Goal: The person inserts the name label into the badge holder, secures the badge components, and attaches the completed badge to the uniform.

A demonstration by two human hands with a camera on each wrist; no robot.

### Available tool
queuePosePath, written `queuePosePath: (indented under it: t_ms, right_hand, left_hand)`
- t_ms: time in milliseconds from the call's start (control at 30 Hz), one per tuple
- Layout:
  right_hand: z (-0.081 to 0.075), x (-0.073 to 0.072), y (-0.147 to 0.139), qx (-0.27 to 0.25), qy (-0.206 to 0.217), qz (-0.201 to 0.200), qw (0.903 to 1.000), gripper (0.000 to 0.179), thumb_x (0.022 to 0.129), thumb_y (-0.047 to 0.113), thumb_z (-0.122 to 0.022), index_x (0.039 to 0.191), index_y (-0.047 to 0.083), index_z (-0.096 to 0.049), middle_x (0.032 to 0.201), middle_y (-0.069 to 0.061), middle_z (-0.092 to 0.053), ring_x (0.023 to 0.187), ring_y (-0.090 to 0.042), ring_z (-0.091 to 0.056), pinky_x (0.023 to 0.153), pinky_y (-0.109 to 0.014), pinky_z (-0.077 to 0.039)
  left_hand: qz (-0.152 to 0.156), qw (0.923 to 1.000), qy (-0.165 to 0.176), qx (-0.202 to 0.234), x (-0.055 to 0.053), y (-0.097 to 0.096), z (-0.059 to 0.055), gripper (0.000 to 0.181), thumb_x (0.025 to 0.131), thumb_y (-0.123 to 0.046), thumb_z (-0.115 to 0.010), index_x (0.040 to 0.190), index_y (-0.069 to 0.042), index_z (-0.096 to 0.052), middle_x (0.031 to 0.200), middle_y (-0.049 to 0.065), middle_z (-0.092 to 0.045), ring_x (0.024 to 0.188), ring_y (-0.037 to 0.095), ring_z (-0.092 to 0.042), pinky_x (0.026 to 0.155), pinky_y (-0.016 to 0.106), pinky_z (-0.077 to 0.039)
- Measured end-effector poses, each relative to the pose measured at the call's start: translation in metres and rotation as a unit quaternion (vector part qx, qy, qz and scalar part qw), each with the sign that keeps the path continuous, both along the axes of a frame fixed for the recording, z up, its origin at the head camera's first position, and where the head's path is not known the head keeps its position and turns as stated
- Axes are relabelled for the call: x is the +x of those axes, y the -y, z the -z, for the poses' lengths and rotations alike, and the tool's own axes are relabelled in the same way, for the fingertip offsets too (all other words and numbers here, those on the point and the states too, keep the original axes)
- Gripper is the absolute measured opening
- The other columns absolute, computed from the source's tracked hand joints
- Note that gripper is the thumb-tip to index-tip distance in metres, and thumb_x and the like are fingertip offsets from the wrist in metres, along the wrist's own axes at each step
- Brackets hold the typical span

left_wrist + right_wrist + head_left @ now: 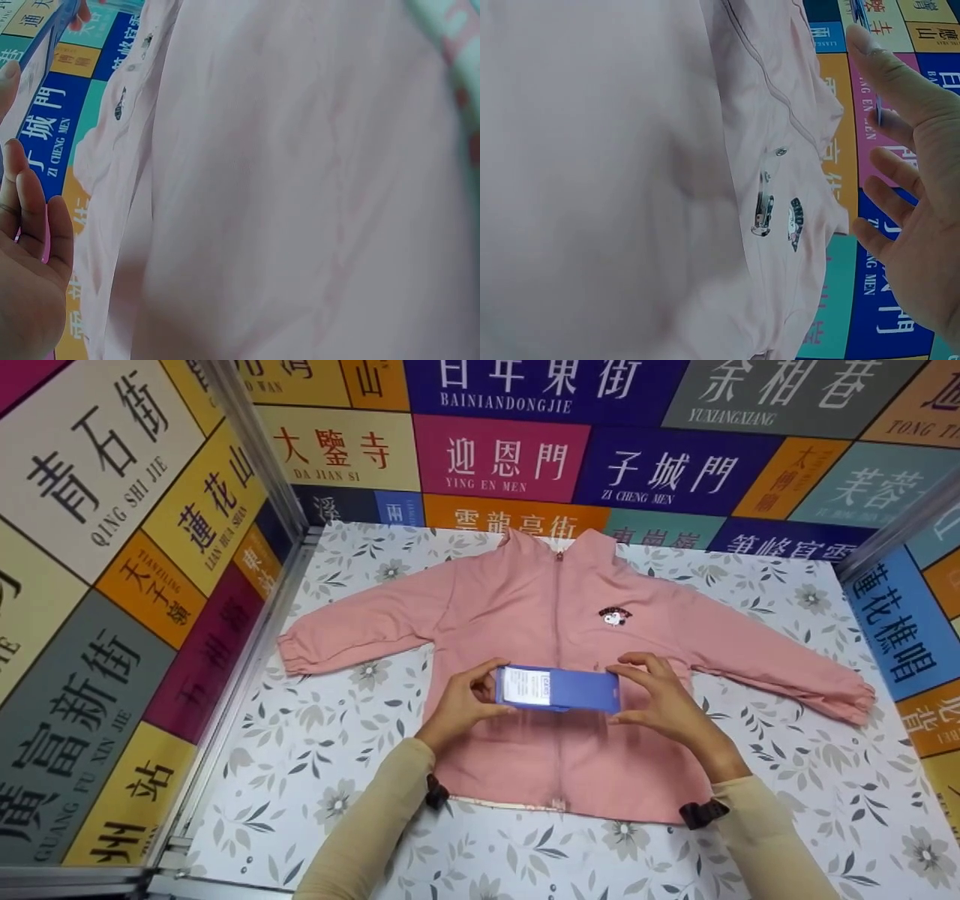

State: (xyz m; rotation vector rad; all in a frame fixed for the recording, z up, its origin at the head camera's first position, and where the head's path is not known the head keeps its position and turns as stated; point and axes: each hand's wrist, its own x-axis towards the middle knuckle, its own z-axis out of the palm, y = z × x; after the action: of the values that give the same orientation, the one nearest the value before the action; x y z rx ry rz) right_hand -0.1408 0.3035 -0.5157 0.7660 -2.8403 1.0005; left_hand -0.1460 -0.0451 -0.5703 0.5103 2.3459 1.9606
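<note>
A slim blue box (581,690) with a white printed label on its left half is held level above a pink zip jacket (499,600). My left hand (461,697) grips its left end between thumb and fingers. At the other end, my right hand (667,709) pinches it with thumb and forefinger; the remaining fingers are loosely bent in the right wrist view. The jacket lies front up, zipped, sleeves spread to both sides, with a small black-and-white cartoon badge (615,616) on the chest. A shiny metal nail clipper (762,202) rests on the jacket near the badge.
The jacket lies on a table with a white leaf-and-flower cover (337,765). Colourful panels (502,457) with street names stand behind and at both sides, and a metal frame rail (247,637) runs along the left edge.
</note>
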Motion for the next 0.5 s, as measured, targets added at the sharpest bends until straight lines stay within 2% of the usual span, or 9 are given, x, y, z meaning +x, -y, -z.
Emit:
queuePosePath:
  t_ms: [233,500]
  right_hand:
    - [0.0007,-0.0003,-0.0010,0.003,0.000,0.001,1.0000,0.081,0.061,0.027,-0.094,0.134,0.011,-0.061,0.139,-0.014,-0.050,0.128,-0.033,-0.041,0.105,-0.054,-0.034]
    - [-0.0006,-0.0004,-0.0048,0.017,0.008,0.011,0.9998,0.082,0.062,0.027,-0.094,0.136,0.015,-0.061,0.139,-0.013,-0.050,0.128,-0.033,-0.042,0.104,-0.056,-0.034]
  left_hand:
    - [-0.001,0.9999,-0.002,-0.011,-0.0005,0.0006,-0.0006,0.076,0.067,-0.011,-0.091,0.136,-0.010,-0.060,0.079,0.002,-0.055,0.071,0.009,-0.051,0.066,0.019,-0.048]
    - [0.003,1.0000,0.002,-0.007,0.0001,0.0015,-0.0017,0.076,0.067,-0.017,-0.092,0.136,-0.011,-0.059,0.079,0.004,-0.055,0.072,0.011,-0.051,0.066,0.020,-0.047]
